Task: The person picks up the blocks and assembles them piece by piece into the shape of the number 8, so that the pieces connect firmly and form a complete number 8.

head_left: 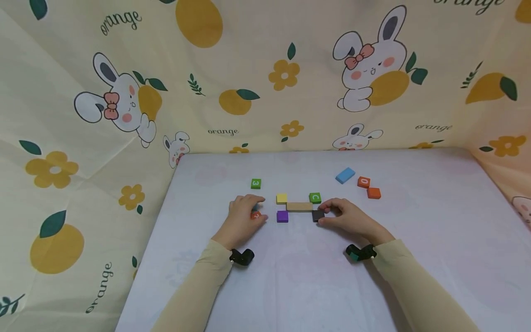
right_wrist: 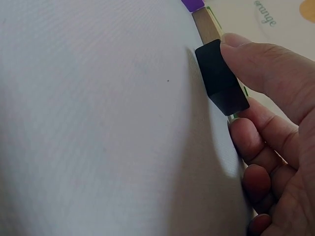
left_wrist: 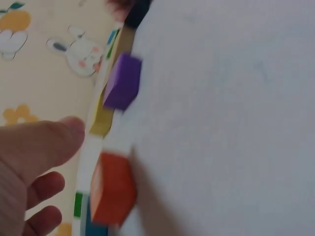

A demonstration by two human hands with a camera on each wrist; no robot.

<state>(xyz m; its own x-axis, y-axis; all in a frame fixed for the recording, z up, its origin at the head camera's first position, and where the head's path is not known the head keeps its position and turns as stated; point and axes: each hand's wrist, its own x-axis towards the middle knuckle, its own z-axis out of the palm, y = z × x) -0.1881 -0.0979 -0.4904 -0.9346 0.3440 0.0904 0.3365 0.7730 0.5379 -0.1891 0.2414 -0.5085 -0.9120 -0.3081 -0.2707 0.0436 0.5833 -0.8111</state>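
In the head view my right hand (head_left: 348, 216) has thumb and index finger at the right end of a black block (head_left: 318, 216). The right wrist view shows the thumb overlapping this black block (right_wrist: 216, 73), the other fingers curled behind it; it is pinched there. The black block sits at the right end of a long wooden block (head_left: 299, 207). My left hand (head_left: 242, 219) reaches over an orange block (head_left: 255, 215) and a partly hidden blue block (head_left: 255, 207). Its thumb and fingers are spread, and in the left wrist view the thumb is apart from the orange block (left_wrist: 113, 189).
Yellow (head_left: 281, 198) and purple (head_left: 282, 216) blocks flank the wooden block's left end. A green C block (head_left: 315, 198) stands by its right end, a green 3 block (head_left: 256, 184) farther left. Back right lie a blue block (head_left: 345, 175) and two orange ones (head_left: 374, 193). Printed cloth hangs behind.
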